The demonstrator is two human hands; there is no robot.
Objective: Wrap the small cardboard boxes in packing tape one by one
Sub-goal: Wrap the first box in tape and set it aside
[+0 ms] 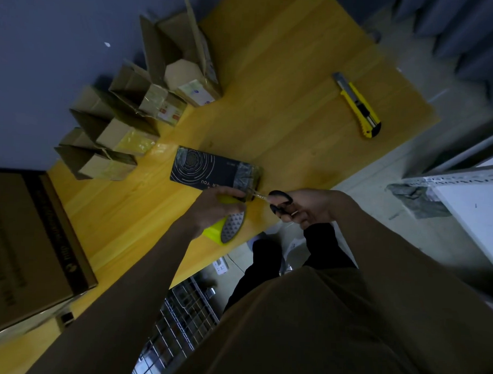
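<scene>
A person stands at the near edge of a yellow wooden desk [285,84], cutting packing tape from a dark printed box [212,170]. The box lies flat on the desk just beyond both hands, its long axis running left to right, its right end already banded in clear tape. The left hand [216,206] grips a yellow-green tape roll [227,226] held against the box's near right corner. The right hand [306,207], fingers through black-handled scissors [278,202], points the blades leftward at the short span of tape between roll and box. The two hands sit close together, the left nearer the box. Whether the blades have closed on the tape cannot be told in the dim light. The cut looks to be the step in hand. Open small cardboard boxes [124,132] wait in a row along the far left edge; a yellow utility knife [357,105] lies well apart at far right.
</scene>
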